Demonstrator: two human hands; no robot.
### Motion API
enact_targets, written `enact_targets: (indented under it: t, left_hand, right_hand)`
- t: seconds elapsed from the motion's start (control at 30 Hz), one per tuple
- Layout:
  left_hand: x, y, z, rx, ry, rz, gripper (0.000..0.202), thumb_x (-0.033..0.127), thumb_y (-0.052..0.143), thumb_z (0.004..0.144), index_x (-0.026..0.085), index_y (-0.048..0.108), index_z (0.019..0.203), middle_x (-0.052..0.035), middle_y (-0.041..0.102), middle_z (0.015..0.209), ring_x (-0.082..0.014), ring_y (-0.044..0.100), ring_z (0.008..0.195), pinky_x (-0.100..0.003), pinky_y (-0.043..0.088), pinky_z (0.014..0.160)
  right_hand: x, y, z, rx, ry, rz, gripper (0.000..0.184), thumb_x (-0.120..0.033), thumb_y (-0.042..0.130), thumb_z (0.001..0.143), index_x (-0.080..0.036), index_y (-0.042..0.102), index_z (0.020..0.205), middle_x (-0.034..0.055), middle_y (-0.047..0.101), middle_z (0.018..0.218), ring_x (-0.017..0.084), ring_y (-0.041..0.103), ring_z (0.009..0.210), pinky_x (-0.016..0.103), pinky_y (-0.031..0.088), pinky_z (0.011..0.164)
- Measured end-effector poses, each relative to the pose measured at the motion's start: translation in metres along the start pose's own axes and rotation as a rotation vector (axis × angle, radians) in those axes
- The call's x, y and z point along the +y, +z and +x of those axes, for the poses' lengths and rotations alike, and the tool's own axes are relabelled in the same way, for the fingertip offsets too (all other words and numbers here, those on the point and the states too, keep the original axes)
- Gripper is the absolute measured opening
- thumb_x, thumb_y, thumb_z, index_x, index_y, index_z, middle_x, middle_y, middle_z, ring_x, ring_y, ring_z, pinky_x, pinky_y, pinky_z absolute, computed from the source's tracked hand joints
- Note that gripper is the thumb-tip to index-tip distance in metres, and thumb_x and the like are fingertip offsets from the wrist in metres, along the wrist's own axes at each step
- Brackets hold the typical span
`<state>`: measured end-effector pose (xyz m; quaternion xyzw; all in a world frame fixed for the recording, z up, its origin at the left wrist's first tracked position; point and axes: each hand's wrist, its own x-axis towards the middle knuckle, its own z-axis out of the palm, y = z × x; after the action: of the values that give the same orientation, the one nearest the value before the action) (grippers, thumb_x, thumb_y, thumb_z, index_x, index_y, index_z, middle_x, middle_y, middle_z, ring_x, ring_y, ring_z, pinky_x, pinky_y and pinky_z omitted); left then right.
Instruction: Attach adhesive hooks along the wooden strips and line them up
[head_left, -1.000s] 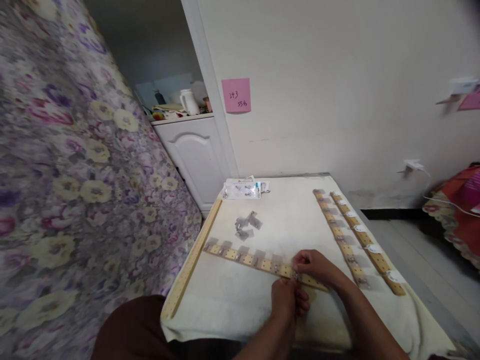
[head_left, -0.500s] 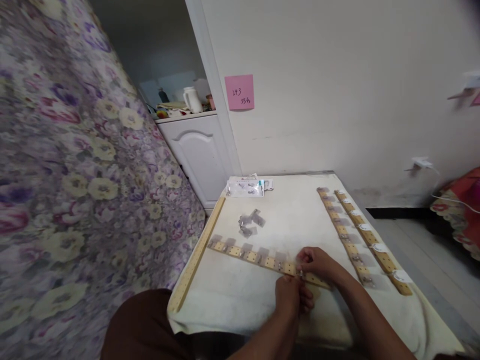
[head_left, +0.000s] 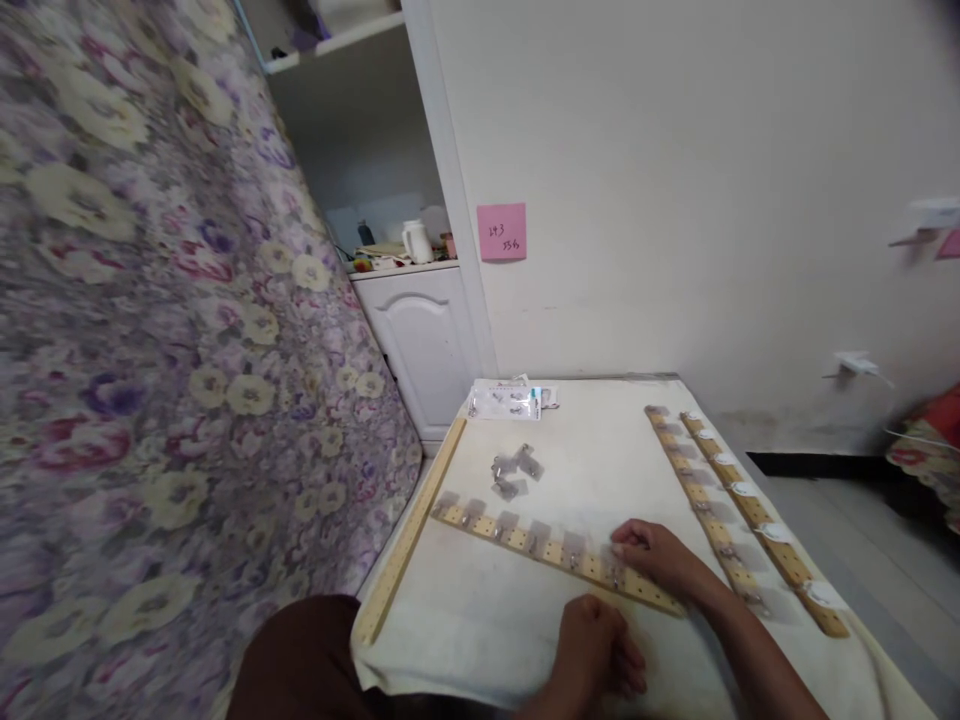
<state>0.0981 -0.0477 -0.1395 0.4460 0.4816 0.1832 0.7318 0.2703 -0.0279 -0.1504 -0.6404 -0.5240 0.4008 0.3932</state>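
Note:
A narrow wooden strip with holes lies slantwise on the cloth, with several clear plastic tabs with metal clasps along it. My right hand is above the strip's right part, thumb and fingertips closed on the upper edge of a clear plastic tab. Nearer the table's front, my left hand is apart from the strip. Its fingers are loosely curled together, and nothing shows in them. A loose cluster of clear tabs with metal clasps lies behind the strip.
A bare wooden strip runs along the table's left edge. To the right lie a strip with clear tabs and a strip with white discs. Flat packages rest at the back of the cloth-covered table. A floral curtain hangs left.
My left hand has left the strip and drawn back towards the table's front. The right hand remains at the same tab. The camera view has shifted slightly.

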Motion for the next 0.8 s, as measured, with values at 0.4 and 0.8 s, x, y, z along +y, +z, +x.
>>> enact_targets:
  t: [0.4, 0.8]
  left_hand:
    - [0.138, -0.121, 0.030, 0.534, 0.589, 1.021, 0.016, 0.020, 0.038, 0.080, 0.020, 0.053, 0.080, -0.0049, 0.062, 0.085, -0.0166, 0.058, 0.083, -0.028, 0.041, 0.076]
    - [0.134, -0.145, 0.079, 0.587, 0.493, 1.296, 0.018, 0.015, 0.043, 0.076, 0.019, 0.060, 0.075, -0.0059, 0.065, 0.082, -0.0189, 0.058, 0.082, -0.026, 0.034, 0.066]
  right_hand:
    - [0.018, 0.003, 0.012, 0.070, 0.094, 0.108, 0.019, -0.035, 0.054, 0.071, -0.018, 0.054, 0.080, -0.0065, 0.047, 0.058, 0.009, 0.050, 0.044, 0.022, 0.035, 0.041]
    - [0.018, 0.004, 0.014, 0.062, 0.144, 0.177, 0.020, -0.037, 0.054, 0.071, -0.020, 0.051, 0.081, -0.0072, 0.047, 0.060, 0.008, 0.052, 0.042, 0.020, 0.034, 0.039]
